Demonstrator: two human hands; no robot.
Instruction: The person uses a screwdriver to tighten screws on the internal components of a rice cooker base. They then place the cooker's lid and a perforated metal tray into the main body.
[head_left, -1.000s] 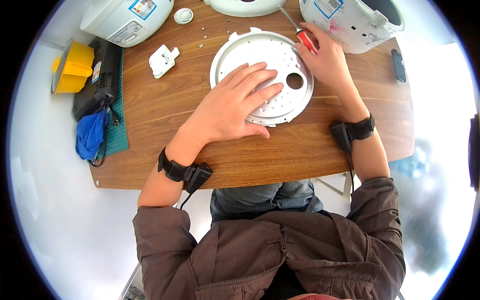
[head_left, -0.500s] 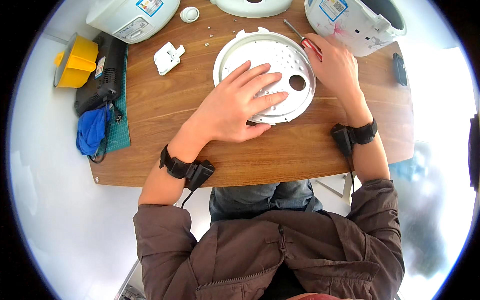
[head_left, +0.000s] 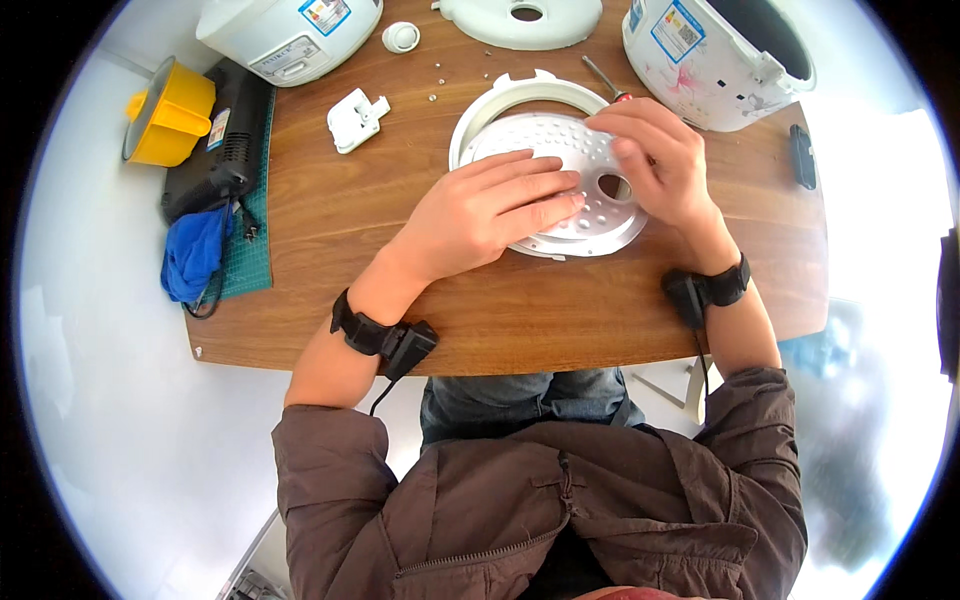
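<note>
A round perforated metal plate (head_left: 565,140) with a hole near its right side lies on the wooden table (head_left: 330,220), shifted down and right off a white plastic ring (head_left: 497,97) under it. My left hand (head_left: 485,210) lies flat on the plate's left half, fingers stretched out. My right hand (head_left: 665,160) covers the plate's right edge, fingers curled over the top and thumb by the hole. A red-handled screwdriver (head_left: 602,78) rests on the table just behind my right hand, apart from the fingers.
White rice cooker bodies stand at the back left (head_left: 290,30) and back right (head_left: 710,50), a white lid (head_left: 515,15) between them. A white cap (head_left: 401,37), a latch piece (head_left: 355,115) and small screws (head_left: 438,75) lie loose. A yellow container (head_left: 165,110), black device (head_left: 225,140) and blue cloth (head_left: 195,250) sit left.
My right hand has let go of the screwdriver and come down onto the plate's right side. The metal plate has slid off-centre from the white ring. My left hand stays flat on it.
</note>
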